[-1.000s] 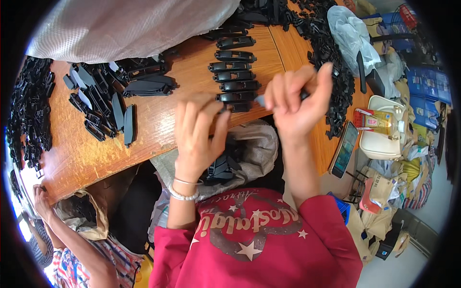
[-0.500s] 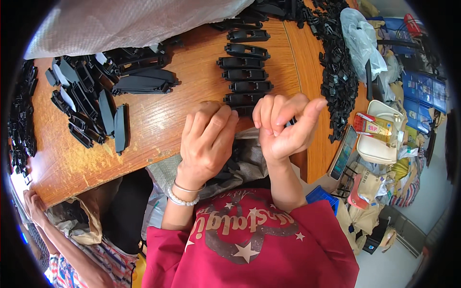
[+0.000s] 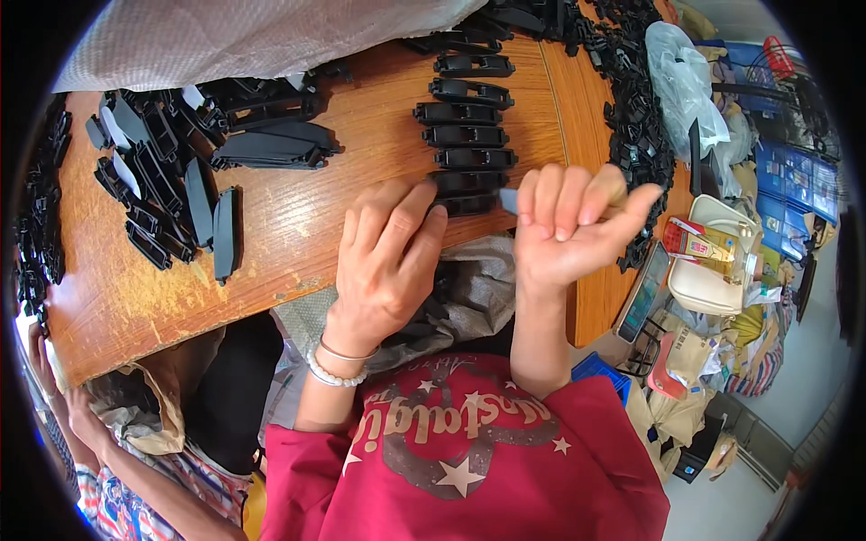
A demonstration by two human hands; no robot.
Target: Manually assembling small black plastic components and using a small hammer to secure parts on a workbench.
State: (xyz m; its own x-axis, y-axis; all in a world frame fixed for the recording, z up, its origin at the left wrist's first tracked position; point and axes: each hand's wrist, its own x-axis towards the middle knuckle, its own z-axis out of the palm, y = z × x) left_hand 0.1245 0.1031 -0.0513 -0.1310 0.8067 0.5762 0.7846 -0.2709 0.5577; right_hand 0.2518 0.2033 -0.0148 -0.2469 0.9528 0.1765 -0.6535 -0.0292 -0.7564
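The left hand (image 3: pixel 383 261) lies palm down at the near edge of the wooden desk (image 3: pixel 298 234), fingers stretched forward and slightly spread, gripping nothing; its fingertips touch the nearest black plastic clip (image 3: pixel 469 204) at the bottom of a column of clips (image 3: pixel 469 135). The right hand (image 3: pixel 568 225) is raised just to the right of that clip, palm toward the camera, fingers curled loosely inward and thumb stuck out to the right; a small pale grey piece (image 3: pixel 508 200) shows at the edge of its index finger, though whether the fingers pinch it cannot be told. The clips in the column are long, narrow, glossy black mouldings with openings through them, laid crosswise one above the other up the desk. Below both hands, over the desk edge, a grey woven sack (image 3: pixel 478 288) lies in the person's lap with more black parts inside. To the left rests a group of flat black strips (image 3: pixel 180 198), some showing pale ends, and a larger heap of black parts (image 3: pixel 640 135) runs down the desk's right edge. A white woven bag (image 3: pixel 253 36) covers the far side. Right of the desk sits a cream-coloured tray (image 3: pixel 713 270) carrying a small red-and-yellow carton (image 3: pixel 695 243), with blue boxes (image 3: pixel 794 180) behind and a clear plastic bag (image 3: pixel 686 81) above.
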